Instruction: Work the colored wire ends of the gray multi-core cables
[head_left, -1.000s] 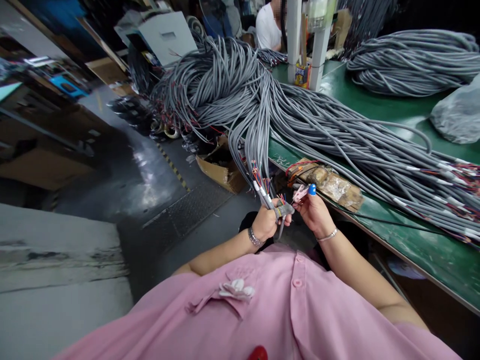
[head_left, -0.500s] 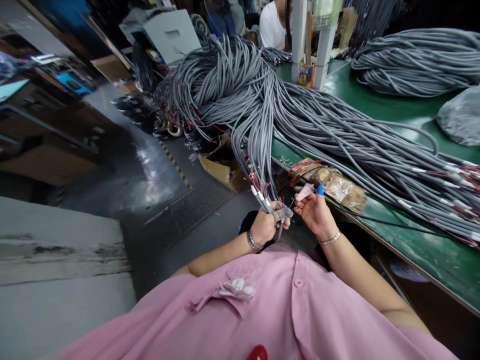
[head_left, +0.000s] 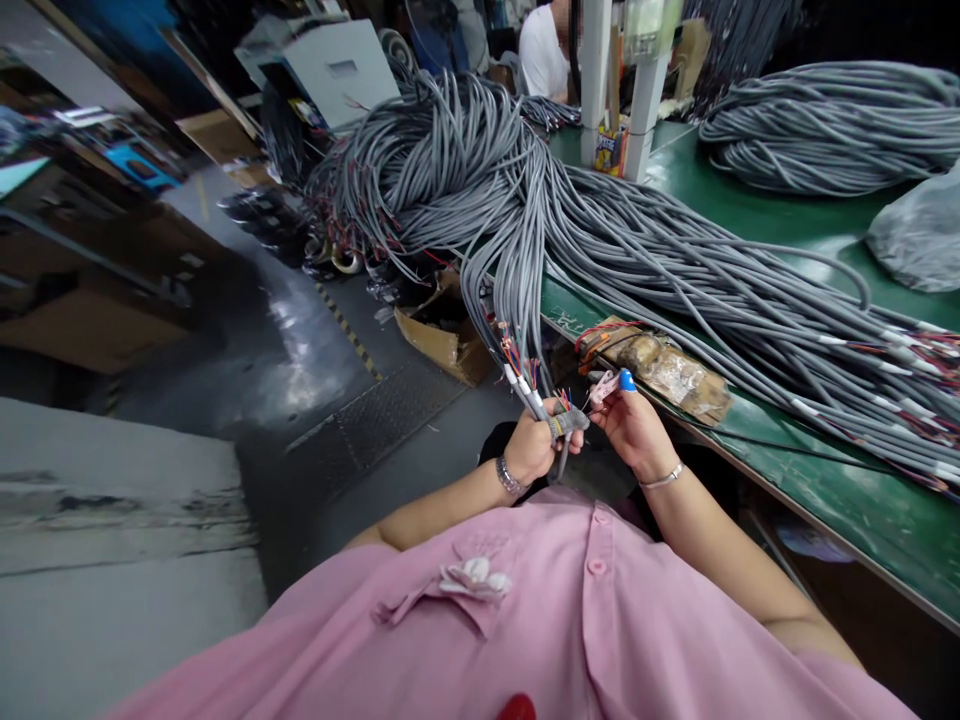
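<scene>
Closed around several grey cables (head_left: pixel 534 402) with white-banded ends is my left hand (head_left: pixel 531 446); a grey cover wraps one of its fingers. Thin coloured wires (head_left: pixel 565 402) fan out just above that hand. My right hand (head_left: pixel 628 425), a blue cover on its thumb, pinches a small pink tool (head_left: pixel 602 388) close to the wire tips. Whether the tool touches a wire is too small to tell. Beyond both hands, a large bundle of grey cables (head_left: pixel 525 200) hangs over the table edge.
The green table (head_left: pixel 810 505) runs along the right, with a taped brown block (head_left: pixel 660 370) at its edge. Coiled cables (head_left: pixel 832 125) and a plastic bag (head_left: pixel 919 235) lie farther back. An open carton (head_left: pixel 442 335) stands on the floor. A person (head_left: pixel 544 55) sits behind.
My right thumb and the pink tool have shifted slightly left and turned, so the tool's shape shows more clearly. My left hand keeps its hold on the cables.
</scene>
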